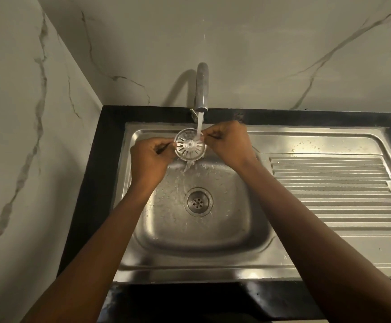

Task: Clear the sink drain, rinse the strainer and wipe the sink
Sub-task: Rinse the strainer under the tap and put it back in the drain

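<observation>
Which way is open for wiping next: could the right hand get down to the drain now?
Probably yes. Nothing lies between the right hand and the drain below it, but both hands are pinching the strainer under the tap, so it must let go first.

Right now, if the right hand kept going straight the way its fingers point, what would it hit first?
The right hand points leftward at the strainer it already pinches; past that, probably the left hand on the opposite rim.

Round slotted strainer point(190, 145) under running water, drain point(198, 202) open
</observation>
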{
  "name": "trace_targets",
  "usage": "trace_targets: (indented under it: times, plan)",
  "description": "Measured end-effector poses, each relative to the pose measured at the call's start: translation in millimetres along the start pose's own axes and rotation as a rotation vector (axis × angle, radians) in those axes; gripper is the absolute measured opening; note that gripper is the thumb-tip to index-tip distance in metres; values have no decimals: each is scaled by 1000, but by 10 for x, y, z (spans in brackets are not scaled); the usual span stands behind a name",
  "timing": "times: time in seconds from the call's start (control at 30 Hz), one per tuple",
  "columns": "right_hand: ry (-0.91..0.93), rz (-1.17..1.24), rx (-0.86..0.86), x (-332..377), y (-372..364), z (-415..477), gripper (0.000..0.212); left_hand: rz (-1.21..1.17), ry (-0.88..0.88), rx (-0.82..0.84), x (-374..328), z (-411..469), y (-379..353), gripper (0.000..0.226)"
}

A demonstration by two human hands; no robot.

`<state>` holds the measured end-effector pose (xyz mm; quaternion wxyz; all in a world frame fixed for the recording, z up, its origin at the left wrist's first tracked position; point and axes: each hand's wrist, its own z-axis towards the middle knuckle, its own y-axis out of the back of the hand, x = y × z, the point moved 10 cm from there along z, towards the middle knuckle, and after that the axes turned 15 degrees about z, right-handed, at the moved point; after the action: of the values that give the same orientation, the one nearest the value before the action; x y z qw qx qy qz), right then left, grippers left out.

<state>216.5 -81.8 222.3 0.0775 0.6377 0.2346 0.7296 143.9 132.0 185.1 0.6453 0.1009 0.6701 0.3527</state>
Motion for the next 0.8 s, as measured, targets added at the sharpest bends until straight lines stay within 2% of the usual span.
trace_targets:
  times: [0.2, 0.37, 0.47, 0.53, 0.63, 0.8]
  plan:
    - [-106, 15, -12, -284, 310, -6, 11, -28, -6, 126, -213, 47, -352, 19]
    - [-316, 249, 12, -652, 331, -159, 13, 16, -40, 188, -307, 120, -457, 14]
    - [-406, 377, -5, -821, 247, -305, 10, 7, 12, 232, -165, 165, -442, 15]
    - [-405, 381, -38, -897, 231, -414, 12, 16, 50, 217, -33, 236, -404, 21]
    - [-415, 323, -93, -1044, 227, -611, 20, -31, 149, 206, 186, 421, -448, 15]
    - [-442, 264, -90, -1227, 191, -887, 28, -172, 280, 329, 273, 685, -761, 52]
